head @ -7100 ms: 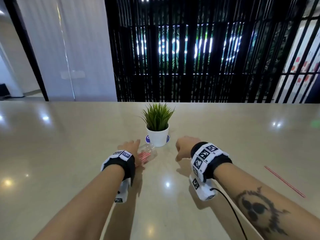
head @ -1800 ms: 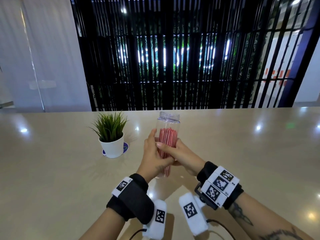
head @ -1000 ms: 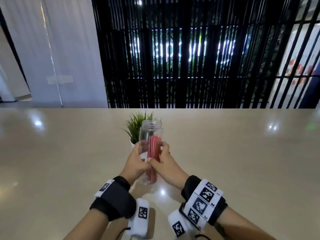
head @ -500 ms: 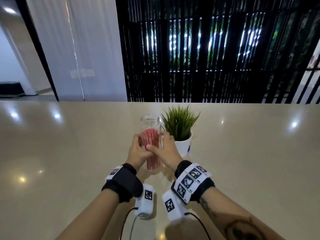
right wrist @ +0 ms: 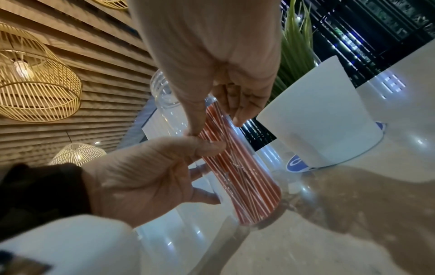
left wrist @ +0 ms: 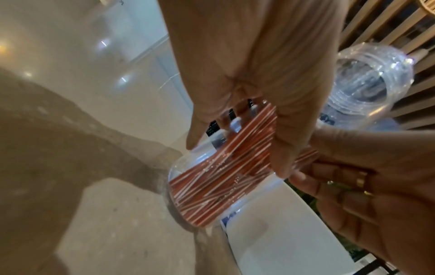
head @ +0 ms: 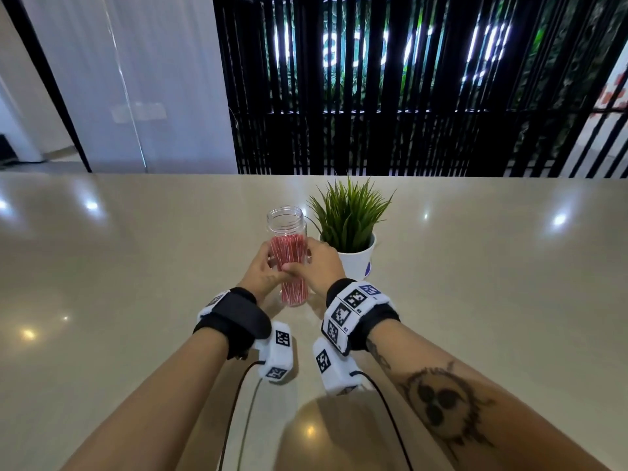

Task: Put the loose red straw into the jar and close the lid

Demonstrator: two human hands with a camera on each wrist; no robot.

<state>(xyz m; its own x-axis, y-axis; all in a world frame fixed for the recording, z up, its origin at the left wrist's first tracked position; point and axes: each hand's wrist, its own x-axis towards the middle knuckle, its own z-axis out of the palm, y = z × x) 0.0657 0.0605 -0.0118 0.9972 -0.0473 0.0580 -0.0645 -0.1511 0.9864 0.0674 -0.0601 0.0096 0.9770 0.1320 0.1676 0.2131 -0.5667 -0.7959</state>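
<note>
I hold a clear plastic jar [head: 287,232] upright on a glossy beige table [head: 136,266], with both of my hands wrapped around its middle. My left hand [head: 261,273] curls around the jar's left side and my right hand [head: 317,266] curls around its right side; my thumbs meet at the front of the jar. The jar's threaded mouth is open, with no lid on it, and I see no lid in any view. Inside the jar stands a dense bundle of red straws with thin white stripes [head: 289,253]. The bundle fills the lower part of the jar, from the base up to below the neck, and the top part is clear. The left wrist view shows the straws [left wrist: 223,167] pressed against the clear wall down to the jar's base, which rests on the table. I cannot see a loose red straw on the table. Just beside the jar, to its right and slightly behind, a white pot [head: 356,260] holds a spiky green plant [head: 350,212]. The pot sits on a blue round coaster [right wrist: 296,163].
</note>
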